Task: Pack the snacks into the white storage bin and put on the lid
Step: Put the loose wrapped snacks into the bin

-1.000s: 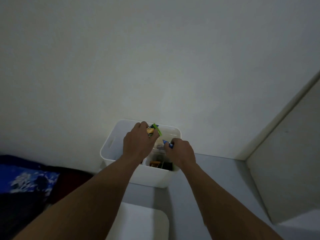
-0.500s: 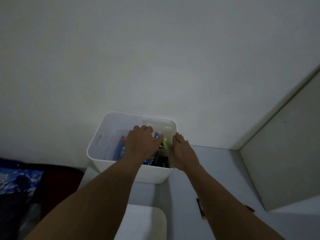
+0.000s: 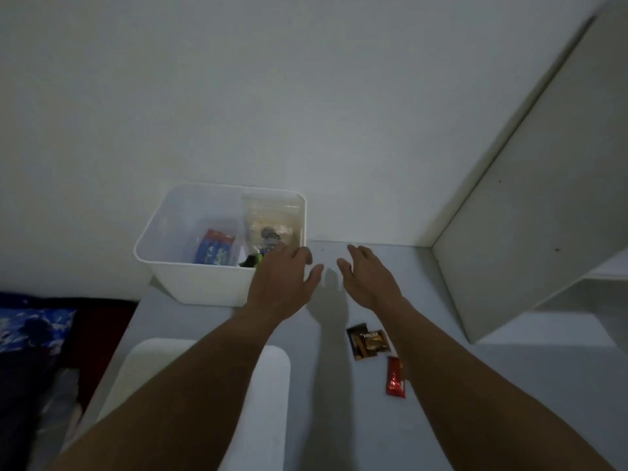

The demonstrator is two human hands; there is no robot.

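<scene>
Snacks already sit in the white storage bin (image 3: pixel 190 280), which stands open on the grey tabletop (image 3: pixel 475 402) against the wall: a blue-and-red packet (image 3: pixel 214 251) leans near the middle, a clear bag (image 3: pixel 272 219) stands against the bin's right wall, and a dark item with a green edge (image 3: pixel 252 260) lies low at the front, too dim to identify. Two more snacks lie outside on the tabletop, well to the right of the bin — a brown packet (image 3: pixel 367 340) and, just nearer the camera, a red packet (image 3: pixel 396 377). The lid (image 3: pixel 268 385), white with rounded corners, lies flat on the tabletop in front of the bin, partly hidden under the left forearm. The left hand (image 3: pixel 280 283) hovers palm down over the bin's near right corner, its grip loose, fingers spread and holding nothing. The right hand (image 3: pixel 368 278) hangs beside it over bare tabletop — also spread, its grip empty. A dark blue patterned cloth (image 3: pixel 30 331) lies off the tabletop's left edge.
</scene>
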